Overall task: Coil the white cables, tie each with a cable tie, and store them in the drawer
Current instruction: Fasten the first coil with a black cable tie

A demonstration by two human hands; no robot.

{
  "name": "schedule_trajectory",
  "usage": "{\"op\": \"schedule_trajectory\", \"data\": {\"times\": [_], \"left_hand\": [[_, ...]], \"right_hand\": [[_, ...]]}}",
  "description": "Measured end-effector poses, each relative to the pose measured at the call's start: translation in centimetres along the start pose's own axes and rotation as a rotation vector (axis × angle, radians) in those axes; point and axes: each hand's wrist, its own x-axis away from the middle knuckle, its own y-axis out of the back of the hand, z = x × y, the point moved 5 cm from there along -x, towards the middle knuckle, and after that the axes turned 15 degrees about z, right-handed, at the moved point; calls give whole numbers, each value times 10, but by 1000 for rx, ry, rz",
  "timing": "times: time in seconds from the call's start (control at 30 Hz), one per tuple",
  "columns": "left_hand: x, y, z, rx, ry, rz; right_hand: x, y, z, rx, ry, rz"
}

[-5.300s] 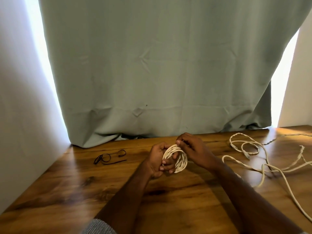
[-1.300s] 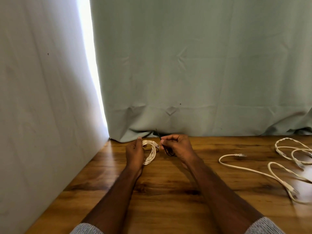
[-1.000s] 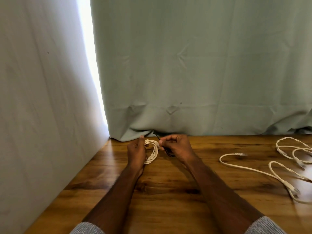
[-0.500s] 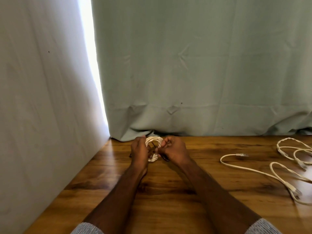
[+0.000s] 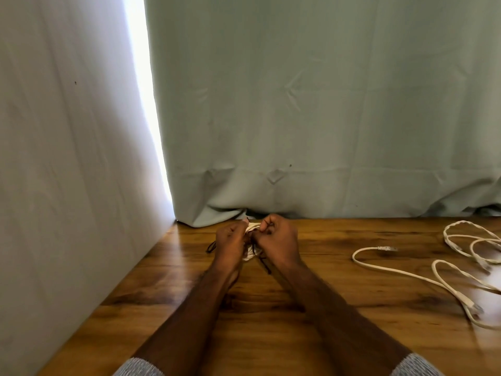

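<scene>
Holding one coil (image 5: 250, 241) between them, the left hand (image 5: 229, 244) and right hand (image 5: 276, 241) curl their fingers round it and work a black tie (image 5: 264, 263) on. Farther right, loose cables (image 5: 423, 272) lie uncoiled on the table (image 5: 271, 335). No drawer shows, so most of the job is left.

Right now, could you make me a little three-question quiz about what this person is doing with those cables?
1. True or false: both hands hold the coiled cable.
2. What dark thing sticks out beside the left hand and below the right hand? A) cable tie B) scissors C) pen
3. Where do the loose cables lie on the wooden table: to the person's right or left?

Key: 1 true; 2 A, the cable tie; 3 right.
</scene>
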Motion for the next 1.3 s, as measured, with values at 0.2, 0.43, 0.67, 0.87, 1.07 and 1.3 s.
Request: {"op": "schedule_trajectory", "data": {"times": [0.2,0.43,0.67,0.87,1.07,1.3], "left_hand": [[2,-3,-3,-81,29,86],[12,-19,-7,-168,58,287],[14,-28,-1,-225,92,348],[19,-33,-5,-323,111,384],[21,-28,-7,-199,158,316],[17,-20,-7,43,197,213]], "right_hand": [[1,19,9,66,-27,-99],[-4,19,-16,-515,-320,266],[-16,50,-27,-418,-251,-70],[-7,99,-57,-429,-321,-399],[-13,84,-56,-346,-271,-245],[-9,71,-33,-54,-234,-141]]}}
